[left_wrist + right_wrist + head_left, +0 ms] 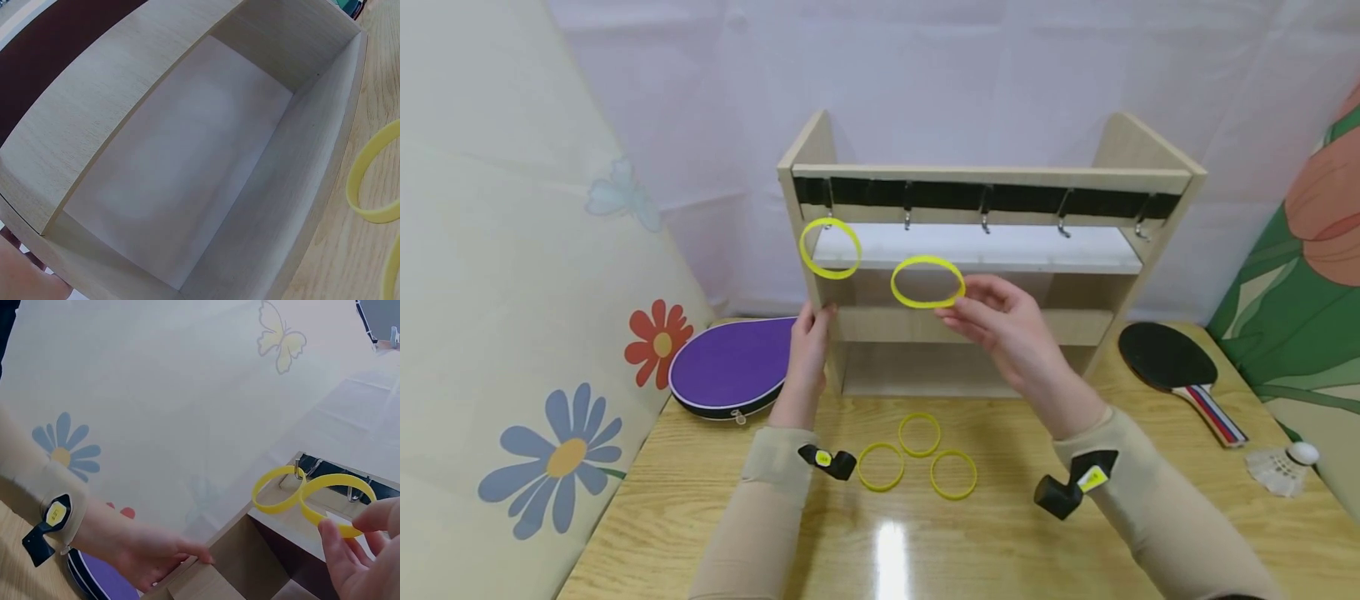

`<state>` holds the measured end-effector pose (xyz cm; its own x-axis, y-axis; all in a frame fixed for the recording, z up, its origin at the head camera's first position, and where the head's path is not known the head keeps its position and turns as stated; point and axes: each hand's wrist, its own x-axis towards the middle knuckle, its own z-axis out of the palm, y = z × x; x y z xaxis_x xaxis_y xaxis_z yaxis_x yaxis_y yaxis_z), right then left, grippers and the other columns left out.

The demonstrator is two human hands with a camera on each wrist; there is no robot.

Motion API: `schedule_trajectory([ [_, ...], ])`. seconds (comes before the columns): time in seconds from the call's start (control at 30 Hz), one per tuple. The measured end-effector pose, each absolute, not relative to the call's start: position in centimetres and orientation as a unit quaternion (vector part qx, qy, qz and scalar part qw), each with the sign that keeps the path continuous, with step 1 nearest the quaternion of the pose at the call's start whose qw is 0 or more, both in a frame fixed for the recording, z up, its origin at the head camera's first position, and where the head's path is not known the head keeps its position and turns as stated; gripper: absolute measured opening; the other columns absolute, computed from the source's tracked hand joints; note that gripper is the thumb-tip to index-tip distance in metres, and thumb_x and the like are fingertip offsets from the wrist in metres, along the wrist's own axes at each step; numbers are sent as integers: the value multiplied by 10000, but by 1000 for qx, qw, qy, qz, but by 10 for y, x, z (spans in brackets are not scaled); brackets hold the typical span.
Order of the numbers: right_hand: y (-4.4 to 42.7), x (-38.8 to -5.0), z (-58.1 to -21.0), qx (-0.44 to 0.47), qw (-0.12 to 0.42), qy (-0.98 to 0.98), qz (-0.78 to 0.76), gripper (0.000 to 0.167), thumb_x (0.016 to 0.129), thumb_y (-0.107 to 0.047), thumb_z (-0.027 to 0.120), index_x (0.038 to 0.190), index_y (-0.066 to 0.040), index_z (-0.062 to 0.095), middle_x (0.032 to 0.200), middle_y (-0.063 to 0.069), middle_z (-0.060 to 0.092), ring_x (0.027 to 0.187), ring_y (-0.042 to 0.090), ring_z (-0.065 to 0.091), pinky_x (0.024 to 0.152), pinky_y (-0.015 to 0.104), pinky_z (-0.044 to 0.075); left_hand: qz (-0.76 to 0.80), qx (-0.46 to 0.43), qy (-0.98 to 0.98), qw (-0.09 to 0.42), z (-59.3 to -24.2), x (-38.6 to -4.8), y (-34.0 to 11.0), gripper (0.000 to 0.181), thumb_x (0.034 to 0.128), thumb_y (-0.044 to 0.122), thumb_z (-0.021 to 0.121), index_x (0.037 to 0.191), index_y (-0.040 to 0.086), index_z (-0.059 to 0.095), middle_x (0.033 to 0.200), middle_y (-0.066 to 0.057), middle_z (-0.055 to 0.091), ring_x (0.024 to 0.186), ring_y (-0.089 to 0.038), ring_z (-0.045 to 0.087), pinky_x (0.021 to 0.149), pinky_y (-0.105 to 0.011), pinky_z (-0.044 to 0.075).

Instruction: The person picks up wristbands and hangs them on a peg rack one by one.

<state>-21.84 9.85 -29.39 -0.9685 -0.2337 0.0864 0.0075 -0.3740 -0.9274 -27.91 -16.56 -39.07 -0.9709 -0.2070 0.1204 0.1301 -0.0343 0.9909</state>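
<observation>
My right hand (1011,329) pinches a yellow ring (925,305) between thumb and fingers, in front of the wooden rack (970,325). The ring is held below the level of the hooks and apart from them. Another yellow ring (835,274) hangs on the leftmost metal hook (829,218); in the right wrist view the two rings overlap. My left hand (808,346) grips the rack's left side panel, thumb at the front edge; some fingers are hidden behind it. Three more yellow rings (881,488) lie on the table before the rack.
More hooks (985,225) line a black strip across the rack's front. A purple paddle case (730,362) lies at the left. On the right are a black table tennis paddle (1168,358) and a shuttlecock (1281,468). White cloth (970,83) hangs behind.
</observation>
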Motion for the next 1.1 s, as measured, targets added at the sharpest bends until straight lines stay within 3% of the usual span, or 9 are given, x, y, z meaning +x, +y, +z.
schedule_trajectory([
  [0.13, 94, -220, -289, -100, 71, 551, -825, 358, 964, 59, 533, 1314, 84, 462, 1012, 50, 640, 875, 143, 718, 828, 264, 571, -716, 28, -686, 122, -391, -279, -165, 394, 1007, 228, 473, 1380, 110, 525, 1170, -70, 584, 950, -86, 545, 904, -301, 417],
  [0.43, 85, -223, -279, -90, 60, 528, -842, 245, 958, 64, 544, 1193, -3, 546, 1039, 78, 626, 858, 144, 719, 812, 256, 573, -714, 27, -689, 121, -391, -279, -166, 408, 998, 221, 470, 1391, 124, 516, 1199, -90, 573, 973, -131, 536, 891, -309, 424],
  [0.67, 77, -227, -275, -73, 56, 496, -864, 283, 956, 83, 526, 1234, 31, 507, 1019, 87, 631, 854, 156, 723, 820, 252, 569, -710, 23, -693, 123, -391, -279, -165, 412, 1001, 216, 465, 1396, 111, 514, 1242, -151, 568, 982, -130, 535, 907, -316, 419],
  [1.1, 68, -237, -277, -47, 40, 470, -880, 225, 946, 86, 546, 1153, 6, 514, 997, 103, 616, 826, 169, 725, 794, 248, 574, -714, 19, -690, 120, -391, -278, -166, 419, 998, 218, 471, 1400, 104, 506, 1232, -125, 571, 1003, -150, 538, 912, -317, 423],
])
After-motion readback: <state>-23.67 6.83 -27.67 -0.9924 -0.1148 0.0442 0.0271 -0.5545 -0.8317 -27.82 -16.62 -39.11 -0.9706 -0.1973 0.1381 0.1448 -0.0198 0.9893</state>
